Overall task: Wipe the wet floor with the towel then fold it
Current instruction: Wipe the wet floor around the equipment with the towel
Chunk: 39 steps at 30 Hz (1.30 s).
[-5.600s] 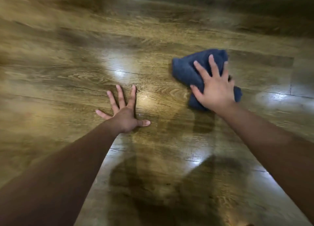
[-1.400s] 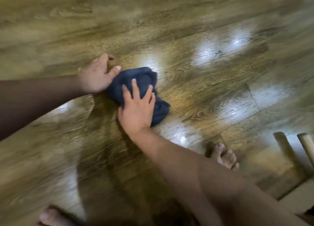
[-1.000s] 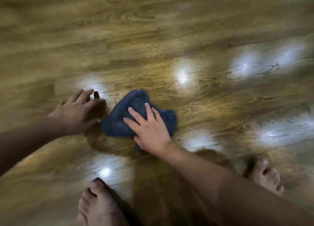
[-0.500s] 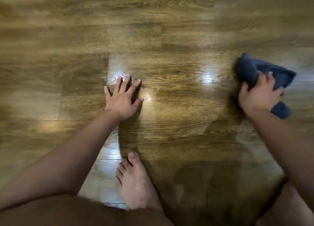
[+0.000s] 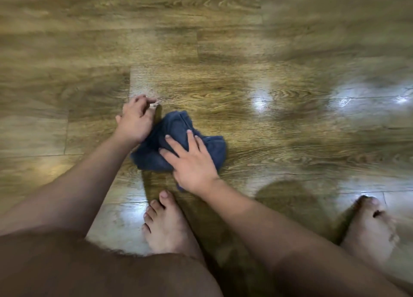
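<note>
Head view shows the towel (image 5: 176, 145) back at centre frame from the right edge, the right hand (image 5: 192, 162) pressing it with spread fingers and the left hand (image 5: 134, 120), loosely curled, touching its edge, so wiping continues.

What you can't make out around the towel (image 5: 178, 138)

Your right hand (image 5: 192, 162) lies over the towel's near side, so the cloth under the palm is hidden, and your left hand (image 5: 136, 120) covers its left edge (whether those curled fingers pinch any cloth, you cannot tell). Far from the towel, the floor (image 5: 223, 40) smears into blur along the top and right. Nearer you than the towel, your right foot (image 5: 371, 227) is blurred, and both forearms and a knee are cut off by the bottom edge.
</note>
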Tool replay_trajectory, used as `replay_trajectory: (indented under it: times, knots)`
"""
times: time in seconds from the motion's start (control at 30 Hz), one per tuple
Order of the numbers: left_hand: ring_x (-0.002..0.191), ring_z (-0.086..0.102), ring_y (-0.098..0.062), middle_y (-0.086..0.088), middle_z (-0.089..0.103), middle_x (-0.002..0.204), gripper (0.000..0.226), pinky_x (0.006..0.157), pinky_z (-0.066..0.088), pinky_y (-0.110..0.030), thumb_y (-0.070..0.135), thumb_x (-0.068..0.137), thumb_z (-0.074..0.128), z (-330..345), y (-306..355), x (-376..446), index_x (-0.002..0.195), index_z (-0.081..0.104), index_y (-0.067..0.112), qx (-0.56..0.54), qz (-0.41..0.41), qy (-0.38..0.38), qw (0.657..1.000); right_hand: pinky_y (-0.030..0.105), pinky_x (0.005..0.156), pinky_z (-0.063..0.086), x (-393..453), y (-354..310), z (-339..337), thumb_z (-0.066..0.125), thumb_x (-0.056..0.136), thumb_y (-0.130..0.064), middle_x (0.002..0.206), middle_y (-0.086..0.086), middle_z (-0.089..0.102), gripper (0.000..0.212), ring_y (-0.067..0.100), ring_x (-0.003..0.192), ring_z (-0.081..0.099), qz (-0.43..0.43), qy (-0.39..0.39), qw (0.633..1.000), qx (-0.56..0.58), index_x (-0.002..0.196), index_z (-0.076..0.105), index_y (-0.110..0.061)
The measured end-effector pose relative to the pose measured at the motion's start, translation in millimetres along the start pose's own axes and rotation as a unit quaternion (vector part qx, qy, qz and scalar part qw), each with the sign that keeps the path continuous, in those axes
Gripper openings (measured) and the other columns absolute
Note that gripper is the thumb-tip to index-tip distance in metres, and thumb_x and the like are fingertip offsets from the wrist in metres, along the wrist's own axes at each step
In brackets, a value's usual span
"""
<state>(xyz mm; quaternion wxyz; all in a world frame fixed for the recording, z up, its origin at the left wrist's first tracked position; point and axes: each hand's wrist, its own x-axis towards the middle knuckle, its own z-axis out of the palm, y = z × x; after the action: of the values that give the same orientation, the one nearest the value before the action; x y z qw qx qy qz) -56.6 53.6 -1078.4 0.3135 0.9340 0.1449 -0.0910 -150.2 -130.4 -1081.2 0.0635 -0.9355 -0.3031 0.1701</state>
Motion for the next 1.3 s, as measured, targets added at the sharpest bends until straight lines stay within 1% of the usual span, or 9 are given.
replay_trajectory:
  times: [0.13,0.37,0.47,0.67,0.9,1.0,1.07,1.17,1.3]
  knots:
    - [0.147,0.018,-0.017,0.01,0.026,0.16,0.047,0.11,0.015,-0.06,0.038,0.093,0.059,1.4,-16.7,-14.3,0.138,0.046,0.039,0.148,0.009,-0.045,0.988,0.056,0.121,0.013,-6.6,66.7,-15.7,0.054,0.093,-0.04,0.167,-0.006,0.014,0.068,0.048,0.149,0.012,0.014,-0.006,0.999,-0.032,0.155,0.027,-0.036]
    - [0.149,0.013,-0.01,0.015,0.022,0.162,0.052,0.109,0.015,-0.056,0.037,0.093,0.058,2.4,-23.3,-12.2,0.142,0.041,0.045,0.155,0.016,-0.043,0.987,0.056,0.118,0.024,-43.4,207.7,-55.5,0.05,0.099,-0.038,0.166,0.0,0.019,0.061,0.049,0.144,0.023,0.349,0.071,0.933,0.043,0.155,0.029,-0.029]
    - [0.15,0.011,-0.01,0.015,0.019,0.163,0.054,0.108,0.015,-0.054,0.039,0.092,0.056,2.7,-27.5,-13.5,0.143,0.038,0.048,0.163,0.024,-0.052,0.985,0.058,0.117,0.023,-63.9,229.6,-55.8,0.051,0.099,-0.037,0.166,0.002,0.019,0.059,0.051,0.142,0.021,0.421,0.098,0.898,0.082,0.153,0.031,-0.027]
    - [0.151,0.002,-0.012,0.016,0.012,0.164,0.047,0.111,0.01,-0.056,0.045,0.094,0.052,9.5,-13.3,-12.3,0.139,0.039,0.049,0.13,-0.004,-0.071,0.989,0.062,0.118,0.017,-50.7,152.9,-35.9,0.05,0.098,-0.039,0.166,0.003,0.017,0.06,0.056,0.143,0.017,0.435,0.123,0.888,0.086,0.154,0.032,-0.025]
    - [0.15,0.012,-0.025,0.001,0.019,0.162,0.056,0.111,0.005,-0.07,0.062,0.093,0.043,18.0,18.7,-16.5,0.142,0.039,0.035,0.153,-0.044,-0.07,0.985,0.062,0.119,0.008,-48.2,-3.6,15.5,0.05,0.094,-0.034,0.167,0.001,0.016,0.063,0.056,0.146,0.008,0.153,0.018,0.988,0.022,0.154,0.033,-0.032]
    - [0.142,0.025,-0.028,-0.005,0.033,0.151,0.048,0.11,0.017,-0.062,0.057,0.095,0.044,36.0,49.9,-34.8,0.136,0.048,0.032,0.141,0.053,-0.053,0.987,0.059,0.12,0.011,-65.7,2.8,19.3,0.048,0.094,-0.034,0.165,0.001,0.024,0.059,0.053,0.146,0.015,0.077,0.012,0.997,-0.001,0.152,0.037,-0.031]
    - [0.138,0.031,-0.028,-0.003,0.039,0.149,0.043,0.108,0.022,-0.056,0.054,0.098,0.043,49.9,65.4,-48.6,0.134,0.05,0.033,0.134,0.133,-0.074,0.979,0.058,0.12,0.014,-83.6,28.3,17.1,0.052,0.092,-0.034,0.164,0.001,0.028,0.061,0.052,0.146,0.019,0.09,0.025,0.996,0.007,0.151,0.041,-0.03]
    - [0.142,0.028,-0.025,0.002,0.036,0.154,0.044,0.109,0.019,-0.056,0.054,0.1,0.04,62.2,70.0,-58.6,0.138,0.049,0.034,0.121,0.136,-0.125,0.975,0.058,0.117,0.023,-120.4,81.7,12.4,0.059,0.087,-0.036,0.163,-0.002,0.03,0.065,0.05,0.145,0.024,0.192,0.048,0.98,0.034,0.15,0.042,-0.031]
    - [0.147,0.019,-0.026,0.007,0.026,0.16,0.052,0.108,0.019,-0.055,0.059,0.094,0.049,63.0,57.1,-57.0,0.142,0.044,0.039,0.19,0.166,-0.149,0.956,0.06,0.116,0.026,-173.9,167.2,2.3,0.054,0.093,-0.037,0.165,-0.001,0.024,0.063,0.049,0.145,0.022,0.384,0.091,0.917,0.065,0.153,0.034,-0.031]
